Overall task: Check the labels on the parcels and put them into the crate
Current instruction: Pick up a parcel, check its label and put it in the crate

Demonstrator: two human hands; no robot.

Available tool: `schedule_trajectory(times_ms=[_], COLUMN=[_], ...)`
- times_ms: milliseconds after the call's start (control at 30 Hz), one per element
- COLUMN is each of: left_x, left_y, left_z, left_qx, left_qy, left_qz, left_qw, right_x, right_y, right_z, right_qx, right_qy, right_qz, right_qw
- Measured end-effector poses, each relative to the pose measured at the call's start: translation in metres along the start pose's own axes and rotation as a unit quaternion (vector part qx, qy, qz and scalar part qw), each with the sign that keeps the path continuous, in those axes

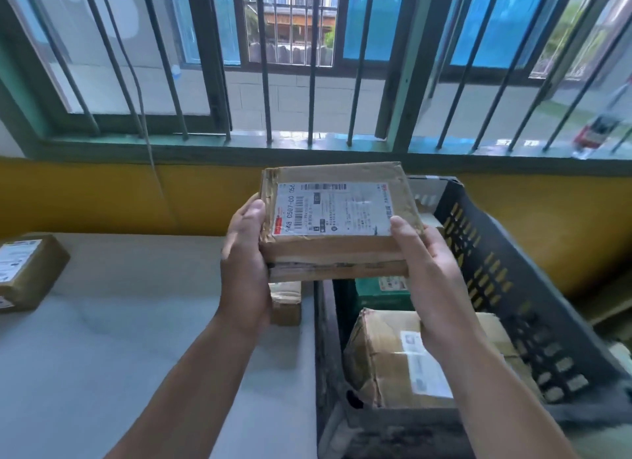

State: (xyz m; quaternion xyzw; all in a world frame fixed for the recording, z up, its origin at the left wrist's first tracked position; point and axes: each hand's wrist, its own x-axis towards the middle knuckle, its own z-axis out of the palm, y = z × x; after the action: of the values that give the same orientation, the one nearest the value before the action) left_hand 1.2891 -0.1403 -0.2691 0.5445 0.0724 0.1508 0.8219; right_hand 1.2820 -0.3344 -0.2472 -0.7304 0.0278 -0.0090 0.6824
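Currently the left hand [244, 253] and right hand [431, 274] clasp opposite ends of the parcel [337, 253], held above the crate [496, 260] at the worktop's [136, 304] right edge, label [333, 209] upward for reading.

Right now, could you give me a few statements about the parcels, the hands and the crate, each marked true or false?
1. Both hands, left hand and right hand, hold one cardboard parcel. True.
2. The held parcel's label faces away from the camera. False: it faces the camera.
3. The dark plastic crate holds nothing yet. False: a brown parcel and a green box lie inside.
4. Another labelled parcel sits on the table at far left. True.
5. The held parcel rests on the table. False: it is held in the air.
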Motion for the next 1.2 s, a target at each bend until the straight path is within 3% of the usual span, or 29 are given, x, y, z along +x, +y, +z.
schedule_trajectory(times_ms=[267,500,833,1200], left_x=[0.015,0.016,0.022,0.030], left_y=[-0.033,-0.060,-0.078,-0.090], left_z=[0.072,0.100,0.109,0.108], left_qx=[0.126,0.296,0.387,0.422], left_qy=[-0.028,-0.088,-0.126,-0.126], left_qz=[-0.049,-0.126,-0.230,-0.250], left_qw=[0.990,0.943,0.884,0.863], right_x=[0.044,0.071,0.096,0.101], right_y=[0.004,0.023,0.048,0.060], right_z=[-0.081,-0.120,-0.133,-0.127], right_qx=[-0.089,-0.184,-0.290,-0.343], right_qy=[0.012,0.003,-0.020,-0.044], right_qz=[0.038,0.084,0.118,0.119], right_qw=[0.995,0.979,0.950,0.931])
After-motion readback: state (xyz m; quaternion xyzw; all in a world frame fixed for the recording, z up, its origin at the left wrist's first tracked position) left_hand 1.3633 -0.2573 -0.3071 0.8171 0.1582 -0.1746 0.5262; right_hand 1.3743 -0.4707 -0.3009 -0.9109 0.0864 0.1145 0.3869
